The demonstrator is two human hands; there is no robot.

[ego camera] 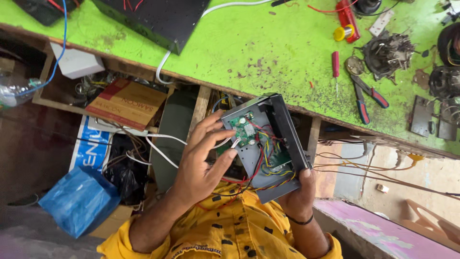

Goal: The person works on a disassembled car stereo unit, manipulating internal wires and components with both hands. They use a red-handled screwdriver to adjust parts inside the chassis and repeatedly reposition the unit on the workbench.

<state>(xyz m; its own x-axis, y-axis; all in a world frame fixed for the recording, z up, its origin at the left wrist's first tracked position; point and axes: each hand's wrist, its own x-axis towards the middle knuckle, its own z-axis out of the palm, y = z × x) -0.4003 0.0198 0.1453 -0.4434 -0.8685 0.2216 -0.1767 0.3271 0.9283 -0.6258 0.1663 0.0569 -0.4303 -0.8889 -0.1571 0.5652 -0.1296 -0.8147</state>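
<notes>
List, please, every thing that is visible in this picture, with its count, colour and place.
open metal box: 1, grey, held above the lap
circuit board: 1, green, inside the box
wires: several, red and yellow, inside the box
workbench: 1, green, across the top
pliers: 1, red and blue handles, on the bench, right
screwdriver: 1, red handle, on the bench
flat panel: 1, black, on the bench, top left
cardboard box: 1, brown, under the bench
plastic bag: 1, blue, lower left
left hand: touching the circuit board
right hand: grip on the box's lower edge
</notes>
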